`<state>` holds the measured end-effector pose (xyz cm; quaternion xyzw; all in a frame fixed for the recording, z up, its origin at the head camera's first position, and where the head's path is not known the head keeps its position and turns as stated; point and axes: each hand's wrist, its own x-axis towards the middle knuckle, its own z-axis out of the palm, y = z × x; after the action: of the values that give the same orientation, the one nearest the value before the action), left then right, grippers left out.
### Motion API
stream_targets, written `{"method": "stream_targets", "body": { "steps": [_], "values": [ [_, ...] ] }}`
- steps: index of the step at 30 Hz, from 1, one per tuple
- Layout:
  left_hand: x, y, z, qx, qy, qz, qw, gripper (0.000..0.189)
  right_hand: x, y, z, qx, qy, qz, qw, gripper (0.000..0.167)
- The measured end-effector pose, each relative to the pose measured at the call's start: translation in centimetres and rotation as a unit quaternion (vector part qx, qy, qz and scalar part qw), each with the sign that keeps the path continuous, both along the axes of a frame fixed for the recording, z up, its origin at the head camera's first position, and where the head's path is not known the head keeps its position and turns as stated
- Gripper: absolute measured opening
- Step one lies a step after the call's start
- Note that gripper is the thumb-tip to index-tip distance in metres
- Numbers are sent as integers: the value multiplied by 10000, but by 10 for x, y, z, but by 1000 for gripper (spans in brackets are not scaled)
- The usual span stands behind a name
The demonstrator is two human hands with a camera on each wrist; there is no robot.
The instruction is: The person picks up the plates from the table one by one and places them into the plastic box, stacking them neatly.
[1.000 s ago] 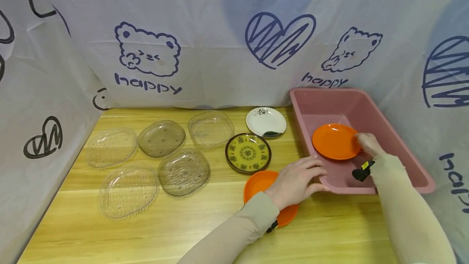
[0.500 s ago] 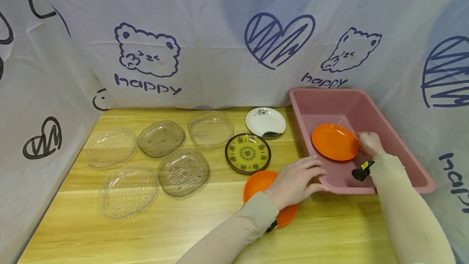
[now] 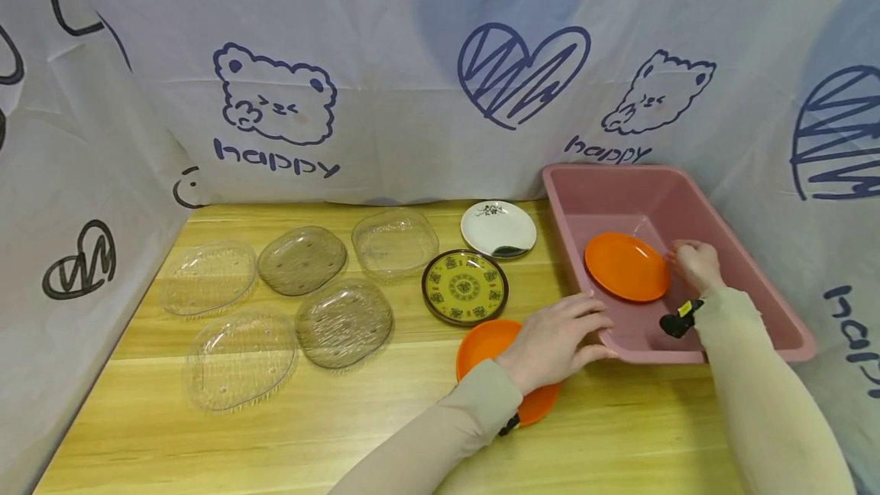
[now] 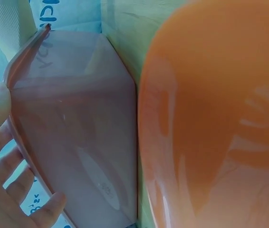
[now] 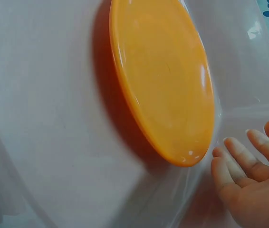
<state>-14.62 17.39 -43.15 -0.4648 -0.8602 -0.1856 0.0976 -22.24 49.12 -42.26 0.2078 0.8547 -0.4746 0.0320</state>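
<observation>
In the head view my left hand holds the near left corner of a pink tub, its fingers over the rim. The left wrist view shows one fingertip against the tub's outer wall. Under that hand an orange plate rests on the table, partly hidden by the hand and sleeve. My right hand is inside the tub, beside a second orange plate. In the right wrist view its fingers are spread loosely, just off the edge of that orange plate, with nothing in them.
Left of the tub lie a white plate and a yellow patterned plate with a dark rim. Farther left, several clear or brownish transparent plastic dishes are spread over the wooden table. Printed cloth hangs around it.
My right hand has let go of the orange plate in the tub and drawn slightly to the right. That plate has come to rest slightly farther left. My left hand has stayed put.
</observation>
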Motion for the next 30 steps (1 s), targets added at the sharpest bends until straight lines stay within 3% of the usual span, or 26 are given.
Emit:
{"method": "stream_targets", "body": {
  "steps": [4,11,16,20,30],
  "values": [
    [1,-3,3,-113,15,-50,9999,45,1,-2,1,202,155,-34,9997,57],
    [-1,-16,9,258,-571,-30,9980,42,-1,-10,4,215,416,161,9988,53],
    [-8,-33,7,395,-516,435,9969,37,-5,-24,12,-41,778,284,9966,48],
    [-11,-46,5,343,-553,793,9947,33,-7,-42,22,58,1028,367,9940,44],
    [-19,-73,0,110,-1064,1514,9827,27,0,-90,59,480,1682,845,9809,41]
  ]
}}
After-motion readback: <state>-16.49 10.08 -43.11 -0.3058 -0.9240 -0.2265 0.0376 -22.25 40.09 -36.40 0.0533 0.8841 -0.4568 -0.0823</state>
